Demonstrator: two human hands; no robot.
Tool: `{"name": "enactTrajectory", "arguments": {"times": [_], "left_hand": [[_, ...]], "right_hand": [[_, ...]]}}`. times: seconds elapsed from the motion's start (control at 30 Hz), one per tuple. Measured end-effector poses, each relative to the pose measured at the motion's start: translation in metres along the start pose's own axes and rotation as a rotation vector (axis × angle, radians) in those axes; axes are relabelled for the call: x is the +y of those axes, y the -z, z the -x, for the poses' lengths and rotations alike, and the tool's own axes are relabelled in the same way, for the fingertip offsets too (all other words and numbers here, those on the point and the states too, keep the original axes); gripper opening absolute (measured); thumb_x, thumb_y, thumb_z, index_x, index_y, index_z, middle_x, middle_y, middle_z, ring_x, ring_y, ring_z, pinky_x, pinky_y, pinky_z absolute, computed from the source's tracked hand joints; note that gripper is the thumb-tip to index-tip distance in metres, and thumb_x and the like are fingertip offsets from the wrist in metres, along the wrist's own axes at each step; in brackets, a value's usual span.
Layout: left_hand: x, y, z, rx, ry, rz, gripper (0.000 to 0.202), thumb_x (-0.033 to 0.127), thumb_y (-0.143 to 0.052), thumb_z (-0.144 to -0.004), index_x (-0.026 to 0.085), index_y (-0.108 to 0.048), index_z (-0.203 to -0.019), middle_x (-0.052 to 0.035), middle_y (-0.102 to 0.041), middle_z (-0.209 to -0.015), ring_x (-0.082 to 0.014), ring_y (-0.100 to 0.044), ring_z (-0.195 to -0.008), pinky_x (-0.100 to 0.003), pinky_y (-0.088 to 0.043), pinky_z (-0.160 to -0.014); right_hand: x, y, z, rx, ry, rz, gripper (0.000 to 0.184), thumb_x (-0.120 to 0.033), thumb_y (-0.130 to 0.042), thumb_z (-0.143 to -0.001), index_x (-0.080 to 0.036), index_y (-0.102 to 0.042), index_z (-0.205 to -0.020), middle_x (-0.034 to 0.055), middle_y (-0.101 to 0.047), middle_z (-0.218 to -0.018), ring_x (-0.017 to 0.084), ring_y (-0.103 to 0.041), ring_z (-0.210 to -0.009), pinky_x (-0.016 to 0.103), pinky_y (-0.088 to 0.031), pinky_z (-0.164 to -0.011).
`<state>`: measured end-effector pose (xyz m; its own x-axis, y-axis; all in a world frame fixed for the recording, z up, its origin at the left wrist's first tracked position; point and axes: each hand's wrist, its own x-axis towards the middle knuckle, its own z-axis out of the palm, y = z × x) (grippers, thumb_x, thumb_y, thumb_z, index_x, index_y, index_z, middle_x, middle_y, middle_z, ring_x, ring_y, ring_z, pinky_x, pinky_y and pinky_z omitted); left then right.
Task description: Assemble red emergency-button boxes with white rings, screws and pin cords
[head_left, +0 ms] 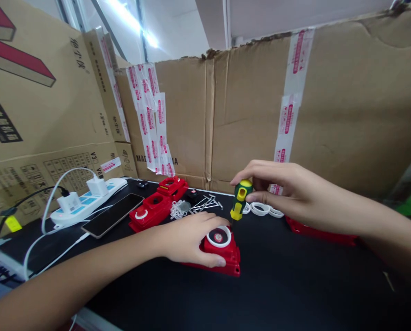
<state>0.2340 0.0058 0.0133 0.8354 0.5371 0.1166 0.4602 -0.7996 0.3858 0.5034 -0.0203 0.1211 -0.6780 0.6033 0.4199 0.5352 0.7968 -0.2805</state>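
Observation:
My left hand [194, 239] is wrapped over a red plastic housing [231, 262] on the black table, pressing it down. A white ring [228, 236] surrounds a dark round piece with a red-and-white mark on the housing's top. In my right hand [277, 184] is a green and yellow screwdriver [240, 200], gripped by the handle between thumb and fingers. It stands nearly upright, its shaft pointing down at the housing's far right corner. Whether the tip touches a screw is too small to tell. My left palm hides much of the housing.
Behind lie more red housings [150, 209], white small parts [179, 209], metal T-shaped rods [207, 204] and white rings [259, 209]. Another red part [322, 232] sits beneath my right forearm. To the left are a phone [113, 215] and a power strip [84, 202] with cables. Cardboard walls [250, 110] enclose the table.

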Motion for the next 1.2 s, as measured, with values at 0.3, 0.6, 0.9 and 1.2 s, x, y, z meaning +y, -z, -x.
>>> {"name": "enactTrajectory", "arguments": {"times": [0.3, 0.6, 0.9, 1.2], "left_hand": [[0.001, 0.001, 0.000, 0.016, -0.015, 0.012, 0.073, 0.056, -0.081, -0.088, 0.019, -0.056, -0.145, -0.0166, -0.069, -0.134, -0.0362, -0.067, -0.123, -0.049, -0.054, -0.107], [0.001, 0.000, 0.001, 0.039, -0.014, 0.031, 0.072, 0.054, -0.082, -0.087, 0.020, -0.057, -0.145, -0.0161, -0.069, -0.134, -0.0356, -0.067, -0.123, -0.049, -0.053, -0.108], [-0.008, -0.001, -0.001, 0.017, -0.035, 0.041, 0.073, 0.059, -0.082, -0.086, 0.022, -0.058, -0.144, -0.0146, -0.070, -0.135, -0.0361, -0.066, -0.125, -0.049, -0.053, -0.107], [-0.007, 0.000, -0.001, 0.026, -0.055, 0.061, 0.069, 0.057, -0.082, -0.087, 0.020, -0.060, -0.141, -0.0153, -0.069, -0.134, -0.0356, -0.066, -0.124, -0.050, -0.053, -0.108]], "right_hand": [[-0.002, -0.015, 0.000, 0.172, -0.147, 0.085, 0.022, -0.040, -0.069, -0.100, -0.024, -0.072, -0.114, 0.0009, -0.072, -0.086, 0.015, -0.062, -0.067, 0.029, -0.046, -0.062], [-0.012, -0.028, -0.004, 0.281, -0.234, 0.121, 0.027, -0.047, -0.075, -0.094, -0.020, -0.073, -0.099, 0.0010, -0.068, -0.074, 0.017, -0.058, -0.060, 0.030, -0.042, -0.055], [0.006, 0.000, 0.000, -0.012, -0.080, -0.161, 0.036, -0.048, -0.068, -0.101, -0.031, -0.072, -0.132, 0.0059, -0.076, -0.123, 0.022, -0.072, -0.101, 0.033, -0.057, -0.082], [0.009, -0.003, 0.001, -0.158, -0.110, -0.412, 0.034, -0.040, -0.063, -0.106, -0.034, -0.066, -0.139, 0.0040, -0.074, -0.134, 0.023, -0.072, -0.113, 0.033, -0.060, -0.091]]}}
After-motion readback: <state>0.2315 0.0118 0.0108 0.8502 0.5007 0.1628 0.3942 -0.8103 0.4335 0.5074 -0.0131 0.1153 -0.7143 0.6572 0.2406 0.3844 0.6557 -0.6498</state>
